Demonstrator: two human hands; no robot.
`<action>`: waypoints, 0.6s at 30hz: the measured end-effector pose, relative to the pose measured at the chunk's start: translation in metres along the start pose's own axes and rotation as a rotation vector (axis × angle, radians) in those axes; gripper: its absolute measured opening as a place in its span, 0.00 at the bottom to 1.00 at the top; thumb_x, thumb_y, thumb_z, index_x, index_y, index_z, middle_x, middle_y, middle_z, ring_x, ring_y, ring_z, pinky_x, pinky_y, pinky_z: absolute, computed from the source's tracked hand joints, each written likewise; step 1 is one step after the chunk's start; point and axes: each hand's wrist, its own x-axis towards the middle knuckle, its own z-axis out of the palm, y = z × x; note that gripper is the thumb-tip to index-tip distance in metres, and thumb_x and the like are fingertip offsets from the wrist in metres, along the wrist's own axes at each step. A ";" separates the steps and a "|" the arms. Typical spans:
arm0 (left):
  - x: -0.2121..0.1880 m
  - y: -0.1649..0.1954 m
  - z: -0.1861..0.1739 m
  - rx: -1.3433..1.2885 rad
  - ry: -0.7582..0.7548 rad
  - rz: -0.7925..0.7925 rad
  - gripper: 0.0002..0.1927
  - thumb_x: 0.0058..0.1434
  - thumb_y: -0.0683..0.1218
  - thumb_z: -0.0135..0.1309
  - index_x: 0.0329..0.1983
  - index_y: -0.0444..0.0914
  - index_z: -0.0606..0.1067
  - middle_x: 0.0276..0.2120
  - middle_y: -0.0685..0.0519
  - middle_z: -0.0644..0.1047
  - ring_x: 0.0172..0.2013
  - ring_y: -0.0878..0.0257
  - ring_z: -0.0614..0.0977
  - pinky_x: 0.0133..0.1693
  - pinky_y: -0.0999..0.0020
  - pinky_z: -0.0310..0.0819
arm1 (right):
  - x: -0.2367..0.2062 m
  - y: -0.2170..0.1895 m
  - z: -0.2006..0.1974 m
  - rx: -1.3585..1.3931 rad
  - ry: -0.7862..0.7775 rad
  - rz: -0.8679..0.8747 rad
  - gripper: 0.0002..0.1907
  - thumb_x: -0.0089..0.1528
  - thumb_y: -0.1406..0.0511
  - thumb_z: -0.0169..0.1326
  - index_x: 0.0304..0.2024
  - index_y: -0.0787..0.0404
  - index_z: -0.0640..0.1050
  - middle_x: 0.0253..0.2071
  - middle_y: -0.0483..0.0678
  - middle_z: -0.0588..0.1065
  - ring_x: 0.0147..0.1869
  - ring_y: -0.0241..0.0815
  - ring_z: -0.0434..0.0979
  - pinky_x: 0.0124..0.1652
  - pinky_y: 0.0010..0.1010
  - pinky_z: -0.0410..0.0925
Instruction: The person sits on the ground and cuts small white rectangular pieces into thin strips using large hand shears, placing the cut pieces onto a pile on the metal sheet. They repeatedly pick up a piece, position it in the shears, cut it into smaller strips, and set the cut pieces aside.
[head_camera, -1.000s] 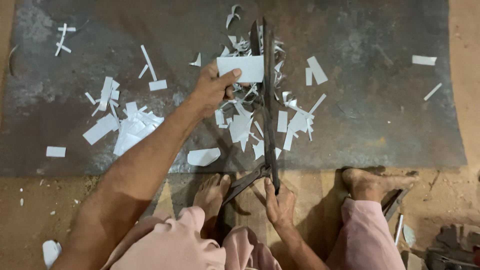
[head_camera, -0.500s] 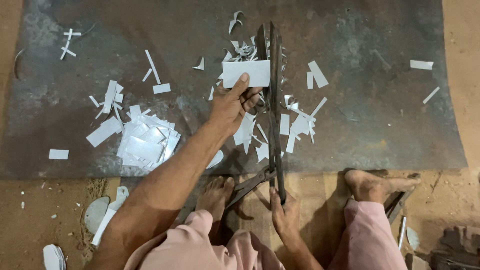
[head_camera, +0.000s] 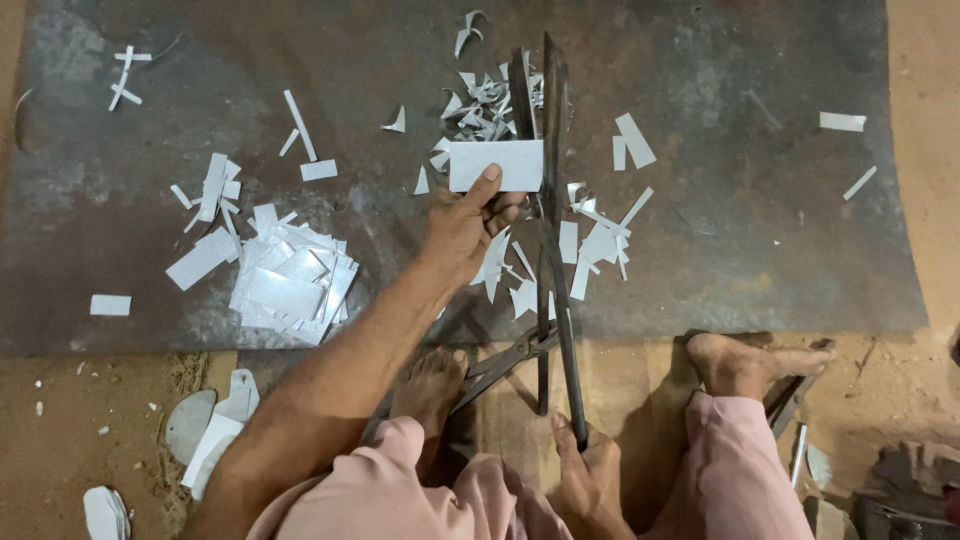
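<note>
My left hand (head_camera: 468, 222) pinches a small white rectangular sheet piece (head_camera: 497, 164) and holds its right edge against the blades of long dark metal shears (head_camera: 549, 190). The shears lie lengthwise over a dark metal plate (head_camera: 720, 230), blades pointing away from me and slightly parted. At the bottom, my right hand (head_camera: 588, 470) grips the end of the right shear handle. The other handle runs under my left foot (head_camera: 428, 385). White offcuts (head_camera: 590, 240) litter the plate around the blades.
A stack of cut white pieces (head_camera: 290, 285) sits on the plate to the left, with loose strips beyond it. My right foot (head_camera: 745, 362) rests on the sandy ground. More white shapes (head_camera: 205, 430) lie on the ground at bottom left.
The view has shifted, bringing the stack of cut pieces into sight. My left hand has brought the white piece lower along the blades. The right hand stays on the handle.
</note>
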 end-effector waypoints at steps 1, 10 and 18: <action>0.002 0.003 0.001 0.012 -0.028 0.013 0.16 0.64 0.47 0.61 0.49 0.33 0.75 0.36 0.48 0.81 0.35 0.63 0.84 0.34 0.72 0.83 | -0.001 -0.003 0.001 -0.013 0.021 -0.024 0.25 0.64 0.58 0.58 0.16 0.66 0.71 0.12 0.43 0.63 0.17 0.34 0.58 0.19 0.35 0.54; 0.032 0.046 0.003 0.375 -0.100 -0.057 0.19 0.62 0.50 0.63 0.50 0.34 0.76 0.35 0.50 0.82 0.31 0.65 0.83 0.29 0.73 0.80 | 0.015 -0.005 0.013 -0.009 0.060 -0.147 0.25 0.64 0.57 0.56 0.16 0.66 0.71 0.12 0.45 0.63 0.18 0.36 0.59 0.20 0.38 0.55; 0.061 0.067 0.010 0.529 -0.222 -0.065 0.20 0.60 0.51 0.65 0.48 0.33 0.75 0.33 0.48 0.82 0.29 0.64 0.83 0.26 0.70 0.79 | 0.032 0.007 0.019 -0.130 0.085 -0.144 0.25 0.63 0.53 0.55 0.21 0.67 0.75 0.13 0.49 0.66 0.20 0.39 0.64 0.23 0.39 0.61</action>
